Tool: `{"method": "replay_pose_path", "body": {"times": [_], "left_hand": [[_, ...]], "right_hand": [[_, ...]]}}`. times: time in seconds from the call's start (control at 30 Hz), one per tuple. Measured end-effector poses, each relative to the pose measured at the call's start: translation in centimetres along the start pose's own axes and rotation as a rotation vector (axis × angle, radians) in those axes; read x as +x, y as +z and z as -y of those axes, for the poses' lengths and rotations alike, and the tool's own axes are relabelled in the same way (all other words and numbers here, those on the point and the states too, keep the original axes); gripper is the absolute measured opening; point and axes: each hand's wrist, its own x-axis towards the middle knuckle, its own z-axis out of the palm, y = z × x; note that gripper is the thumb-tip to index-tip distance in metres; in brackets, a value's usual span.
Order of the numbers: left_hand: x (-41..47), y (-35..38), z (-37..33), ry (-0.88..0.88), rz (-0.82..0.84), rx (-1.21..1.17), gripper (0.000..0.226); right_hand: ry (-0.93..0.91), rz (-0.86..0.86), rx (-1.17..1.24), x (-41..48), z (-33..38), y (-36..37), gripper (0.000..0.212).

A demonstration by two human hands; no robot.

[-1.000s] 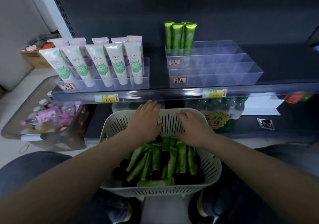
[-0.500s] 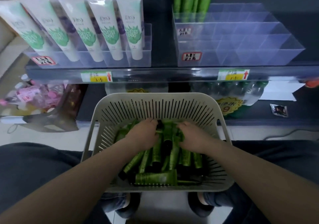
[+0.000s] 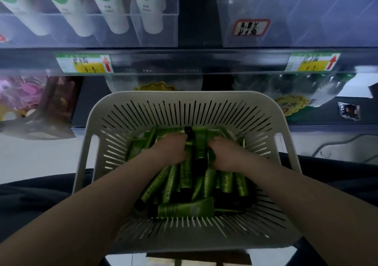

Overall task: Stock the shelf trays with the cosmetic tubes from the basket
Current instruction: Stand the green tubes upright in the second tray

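While the slotted basket sat below the front edge of the shelf, both hands were down inside it among the green tubes. The left hand lay toward the basket's far edge, left of centre, its fingers curled round several tubes and gripping them. The right hand lay just beside it, right of centre, its fingers likewise curled round tubes in a grip. The fingertips of both were buried in the pile. One black-capped tube stood between the two hands. The other tubes lay loose in the basket, most pointing toward its far edge and one lying crosswise near its near edge.

On the shelf above, the clear tray at the right bore a red-bordered handwritten label on its front wall; its contents could not be made out. The second tray, at the left, held white tubes with green print, standing tilted. Two price tags were fixed to the shelf's front edge, one below each tray.
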Motion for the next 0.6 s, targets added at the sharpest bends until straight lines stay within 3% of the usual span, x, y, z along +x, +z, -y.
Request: {"method": "replay_pose_path", "body": {"times": [0.2,0.6], "left_hand": [[0.9,0.8,-0.2,0.029,0.022,0.01,0.049],[0.5,-0.5,-0.7,-0.022,0.006,-0.004,0.044]], "right_hand": [[-0.018,-0.011,-0.044,0.3,-0.3,0.2,0.016],[-0.026,0.028,0.007,-0.5,0.1,-0.1,0.029]]}}
